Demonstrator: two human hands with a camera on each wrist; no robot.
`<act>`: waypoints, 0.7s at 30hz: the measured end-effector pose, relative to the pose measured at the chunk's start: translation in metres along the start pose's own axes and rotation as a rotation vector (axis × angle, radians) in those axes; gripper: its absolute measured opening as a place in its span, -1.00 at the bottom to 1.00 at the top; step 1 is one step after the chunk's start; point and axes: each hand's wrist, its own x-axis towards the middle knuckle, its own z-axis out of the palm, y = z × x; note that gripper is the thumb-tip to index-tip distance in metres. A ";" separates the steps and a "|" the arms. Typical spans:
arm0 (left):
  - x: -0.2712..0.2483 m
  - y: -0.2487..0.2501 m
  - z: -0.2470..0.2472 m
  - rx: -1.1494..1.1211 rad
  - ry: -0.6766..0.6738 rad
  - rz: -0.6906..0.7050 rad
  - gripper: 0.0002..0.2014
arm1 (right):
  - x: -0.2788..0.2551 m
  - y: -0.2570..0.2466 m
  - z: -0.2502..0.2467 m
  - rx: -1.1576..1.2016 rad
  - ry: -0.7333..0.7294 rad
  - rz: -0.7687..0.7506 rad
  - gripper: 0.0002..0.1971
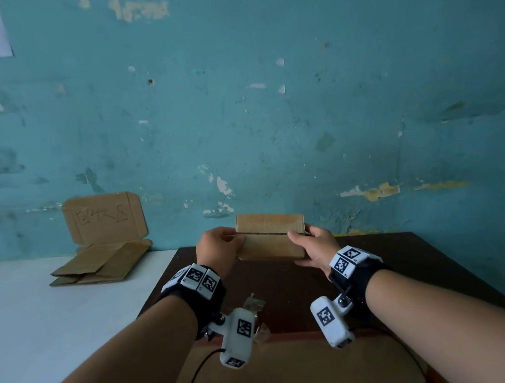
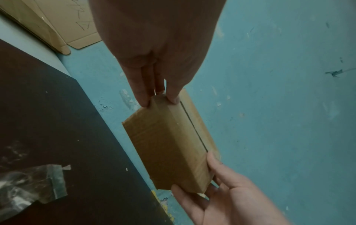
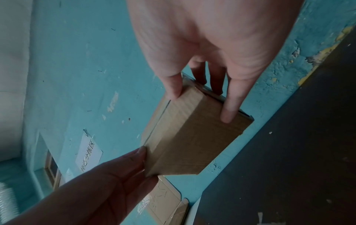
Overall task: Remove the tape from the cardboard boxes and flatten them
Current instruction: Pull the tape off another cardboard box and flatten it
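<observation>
— What's the room like?
— A teal painted wall (image 1: pixel 298 106) with peeling patches stands behind a dark brown table (image 1: pixel 396 262); a white tabletop (image 1: pixel 37 313) adjoins it on the left.

— And on those surfaces?
— Flattened brown cardboard pieces (image 1: pixel 101 264) lie on the white top below a cardboard sign (image 1: pixel 105 217) leaning on the wall. Crumpled clear tape (image 2: pixel 32 184) lies on the dark table.

— The box?
— The small brown cardboard box (image 1: pixel 271 236) is held above the dark table, its top seam slightly parted. The left hand (image 1: pixel 218 249) grips its left end, the right hand (image 1: pixel 315 247) its right end, fingers curled round.
</observation>
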 end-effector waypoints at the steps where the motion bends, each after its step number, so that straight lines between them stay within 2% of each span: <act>1: 0.001 0.002 0.000 -0.003 0.011 -0.006 -0.76 | 0.001 0.001 0.000 0.000 0.002 0.002 -0.42; 6: 0.003 0.007 0.000 -0.071 0.030 -0.059 -0.89 | -0.001 0.001 -0.001 -0.029 0.024 -0.011 -0.30; 8: 0.002 0.007 0.000 -0.088 0.032 -0.066 -0.88 | -0.002 0.001 -0.002 -0.046 0.044 -0.033 -0.28; 18: -0.006 0.007 -0.003 -0.114 0.007 -0.065 -0.85 | -0.006 0.005 -0.003 -0.058 0.010 -0.080 -0.39; 21: -0.007 0.006 -0.004 -0.116 0.007 -0.060 -0.85 | -0.005 0.005 0.000 -0.041 0.007 -0.077 -0.49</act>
